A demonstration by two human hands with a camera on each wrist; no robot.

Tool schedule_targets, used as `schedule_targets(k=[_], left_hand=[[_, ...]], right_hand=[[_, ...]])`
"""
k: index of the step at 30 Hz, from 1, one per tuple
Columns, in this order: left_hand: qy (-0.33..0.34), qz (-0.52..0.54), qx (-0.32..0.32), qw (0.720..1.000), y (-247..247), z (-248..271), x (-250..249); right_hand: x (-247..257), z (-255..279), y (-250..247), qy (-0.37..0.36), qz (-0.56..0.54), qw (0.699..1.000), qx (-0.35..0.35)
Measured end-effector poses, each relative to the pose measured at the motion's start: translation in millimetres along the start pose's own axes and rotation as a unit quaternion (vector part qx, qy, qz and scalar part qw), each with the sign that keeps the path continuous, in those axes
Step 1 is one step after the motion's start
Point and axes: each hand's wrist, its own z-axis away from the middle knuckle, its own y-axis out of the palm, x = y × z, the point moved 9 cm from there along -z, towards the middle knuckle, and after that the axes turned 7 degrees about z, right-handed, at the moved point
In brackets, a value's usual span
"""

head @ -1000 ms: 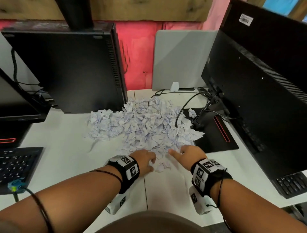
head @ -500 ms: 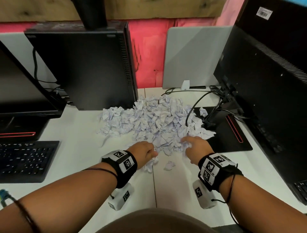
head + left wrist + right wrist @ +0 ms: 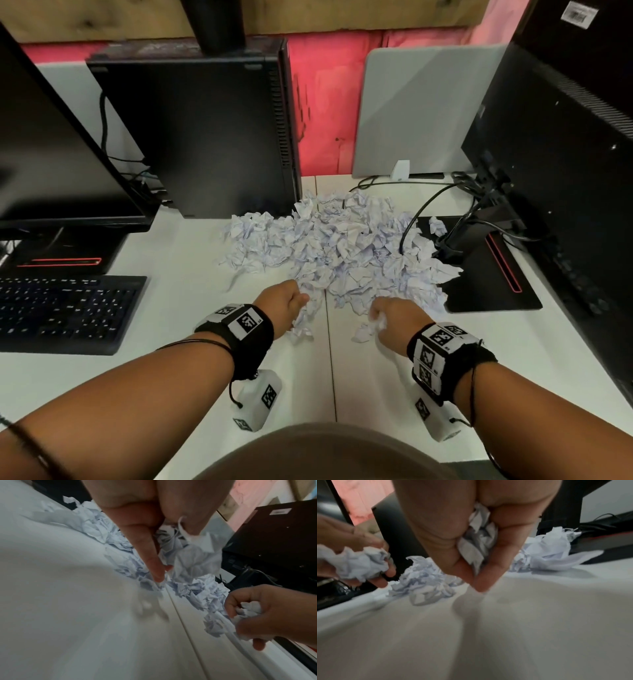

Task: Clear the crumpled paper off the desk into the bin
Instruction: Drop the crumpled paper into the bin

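My head camera looks down over the bench [image 3: 178, 342] from above; both wrist cameras sit low, close behind my hands, sharing the paper pile [image 3: 342, 250].

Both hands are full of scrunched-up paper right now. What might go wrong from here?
Loose wads could slip from the left hand or right hand on the way to the bin, which is not in view. The paper pile lies around a black cable, so further grabs might snag it.
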Motion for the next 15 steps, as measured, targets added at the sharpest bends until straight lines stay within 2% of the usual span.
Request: schedule_targets(k=[2, 4, 10, 15], left_hand=[[-0.006, -0.032, -0.01, 0.999, -6.2, 0.0, 7.8], [-0.02, -0.053, -0.023, 0.998, -13.1, 0.9, 17.4], [-0.074, -0.017, -0.049, 0.996, -28.1, -1.5, 46.7], [-0.054, -0.069, -0.073, 0.993, -33.3, -2.1, 47.7]], right_hand=[[15.6, 1.2, 12.2, -0.045, -0.004, 0.998, 0.04], [25.6, 0.9, 27.4, -0.062, 0.038, 0.995, 0.075], [27.7, -2.1, 33.6, -0.04, 0.068, 0.994, 0.078], [27.3, -4.1, 32.4, -0.036, 0.06, 0.994, 0.078]])
